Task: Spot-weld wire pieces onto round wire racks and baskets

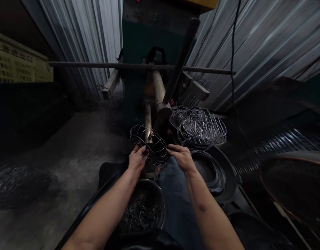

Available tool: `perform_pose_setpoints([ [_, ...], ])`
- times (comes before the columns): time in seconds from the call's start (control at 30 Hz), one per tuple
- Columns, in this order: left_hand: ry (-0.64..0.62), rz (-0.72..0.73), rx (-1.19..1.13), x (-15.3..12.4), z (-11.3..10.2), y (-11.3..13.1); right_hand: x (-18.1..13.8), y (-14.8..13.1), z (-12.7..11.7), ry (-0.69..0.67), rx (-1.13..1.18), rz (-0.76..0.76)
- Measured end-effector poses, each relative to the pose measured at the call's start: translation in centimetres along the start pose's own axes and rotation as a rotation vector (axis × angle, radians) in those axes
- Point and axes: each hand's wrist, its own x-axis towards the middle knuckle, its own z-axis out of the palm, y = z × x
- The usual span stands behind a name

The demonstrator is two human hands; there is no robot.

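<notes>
A round wire basket (160,147) of thin bent metal rods is held tilted between my two hands, at the electrodes of a machine. My left hand (137,158) has its fingers closed on the near left side of the basket; a small orange thing (136,148) shows at its fingers, too small to name. My right hand (182,156) pinches the basket's right rim between thumb and fingers. The lower electrode rod (148,121) reaches into the basket, and a thicker cylinder (159,90) with a dark slanted bar stands above it.
A metal bowl (162,198) with small bent wire pieces sits below my arms. To the right lie stacked wire baskets (201,126) and a coil of wire (219,173). A long horizontal bar (97,65) crosses the green machine (135,41). A yellow crate (22,64) stands at left.
</notes>
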Motion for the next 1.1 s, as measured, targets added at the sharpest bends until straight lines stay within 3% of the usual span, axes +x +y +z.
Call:
perform_pose_setpoints([
  [0.17,-0.043,0.019,-0.003,0.9,-0.5,-0.7,0.0,0.3,-0.1,-0.014,-0.048,-0.006],
  [0.33,-0.057,0.032,0.177,0.7,-2.0,-0.6,-0.2,0.9,-0.4,-0.037,-0.059,0.000],
  [0.47,-0.186,0.039,0.288,0.2,-3.2,0.2,-0.4,1.0,-0.4,-0.026,-0.029,-0.009],
  [0.6,-0.242,0.056,0.359,-0.2,-2.9,0.6,-0.5,0.1,0.1,-0.015,-0.008,-0.034],
  [0.73,-0.229,0.057,0.356,-0.7,-2.1,0.3,0.4,-2.1,1.4,-0.050,-0.045,-0.037],
  [0.87,-0.136,0.042,0.270,-0.8,-1.8,0.3,1.8,-4.2,3.2,-0.113,-0.131,-0.007],
  [1.1,-0.127,0.030,0.232,-0.4,-1.5,0.8,3.5,-4.6,5.0,-0.090,-0.122,0.000],
])
